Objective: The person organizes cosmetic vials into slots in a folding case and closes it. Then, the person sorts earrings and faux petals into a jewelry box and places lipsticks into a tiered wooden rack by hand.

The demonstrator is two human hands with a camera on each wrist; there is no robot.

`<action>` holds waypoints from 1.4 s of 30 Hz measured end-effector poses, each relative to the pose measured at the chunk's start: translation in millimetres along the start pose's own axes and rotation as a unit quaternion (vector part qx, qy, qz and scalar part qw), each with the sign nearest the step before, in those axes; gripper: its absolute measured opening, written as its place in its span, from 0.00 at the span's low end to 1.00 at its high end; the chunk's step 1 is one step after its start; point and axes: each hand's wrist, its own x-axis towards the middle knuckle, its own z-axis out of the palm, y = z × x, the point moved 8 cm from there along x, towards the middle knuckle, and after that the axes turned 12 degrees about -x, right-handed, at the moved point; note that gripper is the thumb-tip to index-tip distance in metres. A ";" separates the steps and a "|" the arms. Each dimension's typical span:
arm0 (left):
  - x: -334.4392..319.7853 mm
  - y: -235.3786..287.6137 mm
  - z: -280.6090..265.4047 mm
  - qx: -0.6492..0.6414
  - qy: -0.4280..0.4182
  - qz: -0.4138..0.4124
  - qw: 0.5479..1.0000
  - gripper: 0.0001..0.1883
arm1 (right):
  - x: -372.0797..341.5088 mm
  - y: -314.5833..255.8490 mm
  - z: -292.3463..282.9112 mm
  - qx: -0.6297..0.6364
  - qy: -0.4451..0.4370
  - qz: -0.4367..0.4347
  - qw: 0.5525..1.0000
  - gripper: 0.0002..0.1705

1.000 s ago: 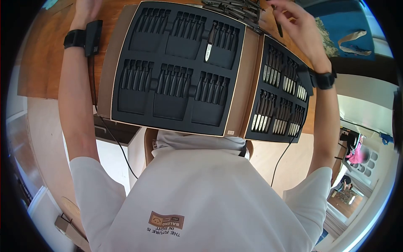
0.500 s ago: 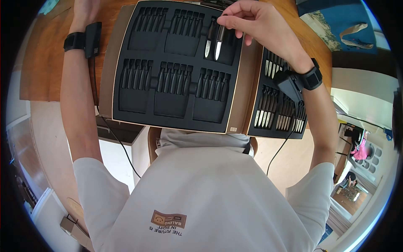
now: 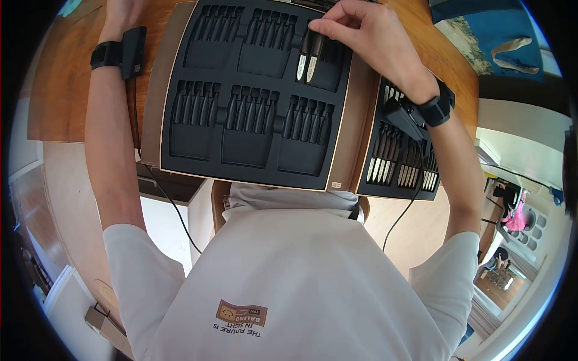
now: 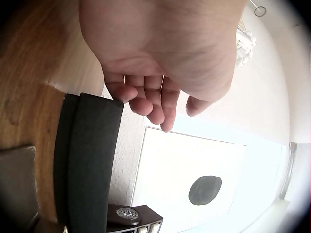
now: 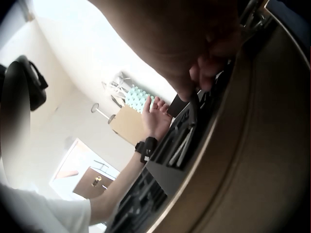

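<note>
A large brown case lies spread, its left panel holding a black moulded tray (image 3: 241,174) with several slotted compartments. At the tray's top right compartment my right hand (image 3: 382,42) pinches the dark upper end of a slim piece with a pale, rounded tip (image 3: 312,69). This piece lies side by side with a matching slim piece (image 3: 301,69). In the right wrist view the fingertips (image 5: 206,80) are low over the tray. My left hand (image 4: 160,53) is beyond the case's left edge, fingers loosely bent and holding nothing.
The right panel (image 3: 376,189) holds rows of similar dark pieces with pale tips, partly hidden by my right wrist. Dark loose items (image 3: 310,5) lie behind the case. The wooden table (image 3: 66,90) extends left. A blue cloth-like sheet (image 3: 512,36) is at the upper right.
My right hand came from the pile behind the case, bringing a slim piece to the top right compartment. The piece has since shifted slightly left, against its neighbour. My left hand stays put.
</note>
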 end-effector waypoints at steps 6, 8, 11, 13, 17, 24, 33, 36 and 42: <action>0.3 -39.0 -48.6 -0.385 0.017 -0.162 0.909 0.19 | -21.8 -12.4 5.9 -0.177 0.156 -0.165 0.958 0.25; 0.3 -3.2 -1.9 0.013 0.004 -0.012 1.000 0.19 | -36.1 -21.9 1.6 -0.227 0.238 -0.220 0.918 0.24; -0.1 -2.8 -0.8 0.017 0.001 -0.008 1.000 0.19 | -54.1 -37.7 -2.8 -0.247 0.244 -0.277 0.896 0.20; 0.6 -2.9 -1.9 0.017 -0.003 -0.008 1.000 0.19 | -59.9 -40.4 1.3 -0.268 0.224 -0.300 0.887 0.19; 2.8 -5.1 -4.4 0.016 -0.015 -0.010 1.000 0.19 | -68.7 -48.7 10.4 -0.298 0.197 -0.358 0.863 0.17; 2.2 -4.2 -3.3 0.022 -0.021 -0.007 1.000 0.20 | -70.1 -49.2 13.3 -0.304 0.179 -0.369 0.860 0.16; -4.9 0.3 6.9 0.030 -0.012 -0.002 0.999 0.19 | -36.0 -14.5 -0.9 -0.117 0.055 -0.214 0.968 0.13; -5.0 -0.6 7.6 0.011 0.015 0.009 1.000 0.18 | -29.9 -8.2 -14.4 -0.111 -0.002 -0.197 0.974 0.14; -9.2 -0.2 -27.8 0.024 0.014 -0.012 1.000 0.18 | -5.1 63.4 -65.1 0.003 0.126 -0.011 0.992 0.12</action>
